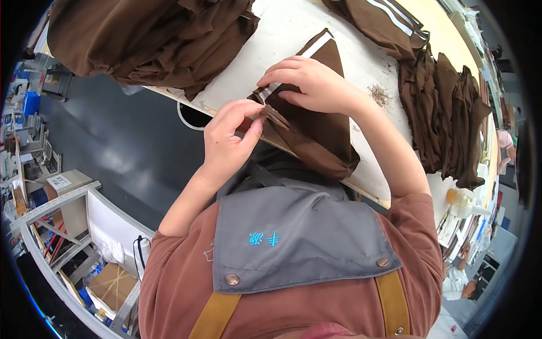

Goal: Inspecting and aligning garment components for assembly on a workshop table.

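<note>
A brown cloth piece (322, 127) with a white strip along one edge lies over the near edge of the table, one part folded back and hanging down. My left hand (231, 133) is closed, pinching a small folded edge of this cloth between thumb and fingers. Just beyond it, my right hand (307, 82) rests on the cloth, its curled fingers holding the edge by the white strip. Its thumb bears on the brown surface. What lies beneath the right fingertips is hidden.
A large brown cloth heap (152, 45) covers the table's left end. Gathered brown cloth pieces (440, 113) lie at the right, near a pile of thread scraps (380, 96). More brown cloth with white strips (389, 22) lies at the back. A metal frame (84, 198) stands lower left.
</note>
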Available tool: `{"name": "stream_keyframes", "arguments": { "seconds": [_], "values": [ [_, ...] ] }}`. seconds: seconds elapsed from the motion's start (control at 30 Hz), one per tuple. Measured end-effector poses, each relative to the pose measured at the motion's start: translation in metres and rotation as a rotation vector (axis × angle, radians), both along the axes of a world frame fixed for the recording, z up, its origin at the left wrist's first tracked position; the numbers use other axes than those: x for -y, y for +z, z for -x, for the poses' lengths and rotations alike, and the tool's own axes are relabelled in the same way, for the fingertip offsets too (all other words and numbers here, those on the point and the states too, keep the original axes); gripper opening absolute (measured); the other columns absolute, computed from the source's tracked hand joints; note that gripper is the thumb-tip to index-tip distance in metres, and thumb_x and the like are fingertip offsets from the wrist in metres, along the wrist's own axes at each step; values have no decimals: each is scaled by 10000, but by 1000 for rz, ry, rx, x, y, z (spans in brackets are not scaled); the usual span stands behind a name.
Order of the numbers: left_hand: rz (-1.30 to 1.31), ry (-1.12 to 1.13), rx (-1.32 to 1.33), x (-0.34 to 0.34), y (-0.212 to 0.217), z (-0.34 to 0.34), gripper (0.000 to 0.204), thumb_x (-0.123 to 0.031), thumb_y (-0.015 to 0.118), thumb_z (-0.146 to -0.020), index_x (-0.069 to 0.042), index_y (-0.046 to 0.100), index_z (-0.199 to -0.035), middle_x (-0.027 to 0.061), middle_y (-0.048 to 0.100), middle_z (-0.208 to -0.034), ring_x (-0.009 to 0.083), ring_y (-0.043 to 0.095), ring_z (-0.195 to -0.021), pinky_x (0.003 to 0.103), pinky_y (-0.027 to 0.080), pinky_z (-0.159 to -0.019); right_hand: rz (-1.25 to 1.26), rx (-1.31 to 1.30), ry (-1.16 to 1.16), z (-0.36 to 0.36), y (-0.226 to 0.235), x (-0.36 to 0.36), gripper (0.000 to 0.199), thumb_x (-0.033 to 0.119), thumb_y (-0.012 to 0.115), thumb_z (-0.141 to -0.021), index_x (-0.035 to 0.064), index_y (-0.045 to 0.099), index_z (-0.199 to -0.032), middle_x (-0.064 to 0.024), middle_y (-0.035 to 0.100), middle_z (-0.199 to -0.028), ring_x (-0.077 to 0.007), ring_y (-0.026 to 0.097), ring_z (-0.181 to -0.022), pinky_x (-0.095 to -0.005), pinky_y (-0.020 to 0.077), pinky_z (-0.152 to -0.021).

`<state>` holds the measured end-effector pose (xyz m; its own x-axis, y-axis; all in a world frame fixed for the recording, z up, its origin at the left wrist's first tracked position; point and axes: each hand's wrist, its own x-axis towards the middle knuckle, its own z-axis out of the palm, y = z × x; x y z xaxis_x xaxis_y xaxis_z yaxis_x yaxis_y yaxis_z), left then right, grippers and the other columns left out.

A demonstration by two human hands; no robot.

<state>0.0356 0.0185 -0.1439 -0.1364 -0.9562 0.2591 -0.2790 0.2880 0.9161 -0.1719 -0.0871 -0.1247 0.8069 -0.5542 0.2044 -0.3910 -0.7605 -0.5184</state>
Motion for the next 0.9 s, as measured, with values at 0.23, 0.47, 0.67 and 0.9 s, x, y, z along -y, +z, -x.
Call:
{"name": "stream_keyframes", "arguments": {
  "seconds": [0.23, 0.47, 0.67, 0.9],
  "values": [
    [170, -83, -110, 8, -5, -1, 255, 150, 540, -819, 27, 587, -1037, 115, 574, -1108, 120, 621, -802, 231, 547, -662, 243, -56, -89, -2, -4, 12, 195, 180, 686, -819, 149, 669, -1011, -11, 658, -1002, -204, 603, -1016, -353, 470, -866],
    [92, -203, -169, 14, 6, 6, 258, 109, 517, -787, 4, 557, -1019, 119, 603, -1054, 141, 618, -731, 250, 530, -647, 539, 44, -220, 31, 14, 4, 101, 159, 656, -831, 136, 652, -929, 16, 671, -921, -185, 638, -850, -320, 476, -784],
    [349, -341, 47, 31, 41, 13, 245, 103, 512, -777, 4, 552, -997, 96, 604, -914, 160, 587, -683, 264, 488, -616, 566, 138, -246, 69, 51, -18, 106, 61, 616, -787, 67, 608, -893, -37, 667, -876, -216, 627, -775, -314, 486, -771],
    [283, -500, 268, 40, 82, 32, 192, 11, 588, -829, 24, 601, -1020, 58, 554, -817, 132, 493, -606, 256, 405, -553, -249, 264, -268, 123, 91, -68, 133, 86, 569, -781, -3, 589, -877, -84, 567, -752, -193, 540, -682, -298, 436, -641]
  ]
}}
